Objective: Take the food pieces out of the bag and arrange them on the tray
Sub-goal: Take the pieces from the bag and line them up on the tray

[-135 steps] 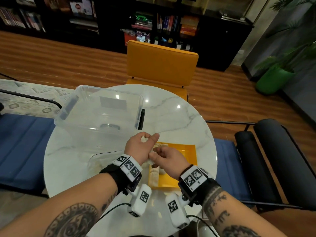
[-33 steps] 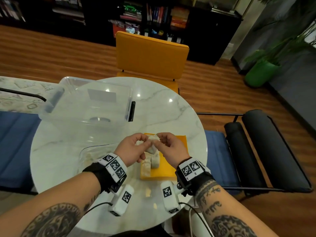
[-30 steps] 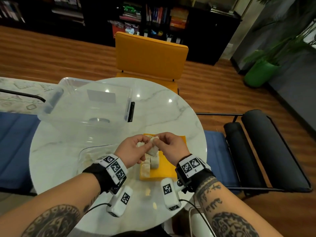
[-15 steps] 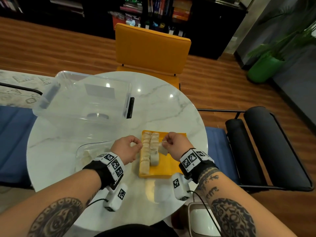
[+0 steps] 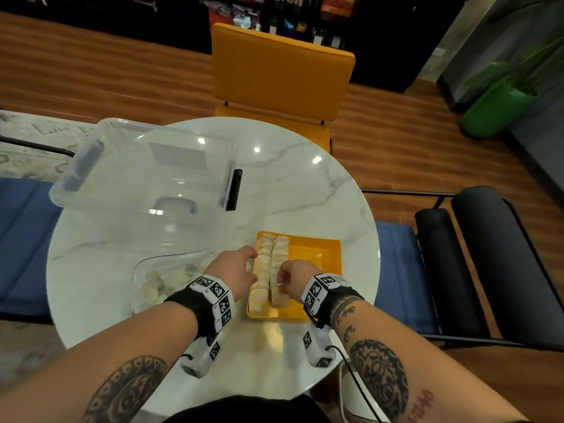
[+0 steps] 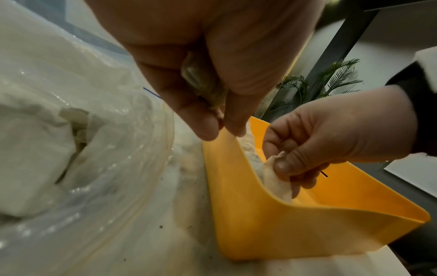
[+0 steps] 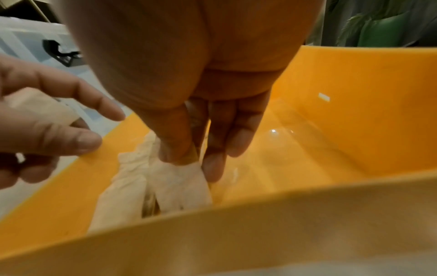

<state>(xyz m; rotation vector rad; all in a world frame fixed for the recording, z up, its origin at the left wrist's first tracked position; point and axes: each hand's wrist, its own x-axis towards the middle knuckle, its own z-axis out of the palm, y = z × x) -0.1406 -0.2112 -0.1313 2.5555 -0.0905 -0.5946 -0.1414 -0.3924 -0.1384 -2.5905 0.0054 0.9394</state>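
Note:
The yellow tray (image 5: 317, 254) sits on the marble table with two rows of pale food pieces (image 5: 265, 270) along its left side. My right hand (image 5: 280, 281) is low in the tray, thumb and fingers pinching a food piece (image 7: 179, 179) at the near end of the second row. My left hand (image 5: 251, 261) hovers at the tray's left rim (image 6: 227, 168), its fingers curled round another pale piece (image 6: 203, 82). The clear plastic bag (image 5: 164, 279) lies left of the tray with several pieces inside.
A large clear plastic bin (image 5: 146, 175) takes up the table's far left. A yellow chair (image 5: 280, 71) stands behind the table, and black-and-blue seats (image 5: 476, 264) flank it. The tray's right half (image 5: 323, 270) is bare.
Both hands were together above the tray on one clump of pieces. They have since parted: the right went down to the second row's near end, the left to the tray's left rim.

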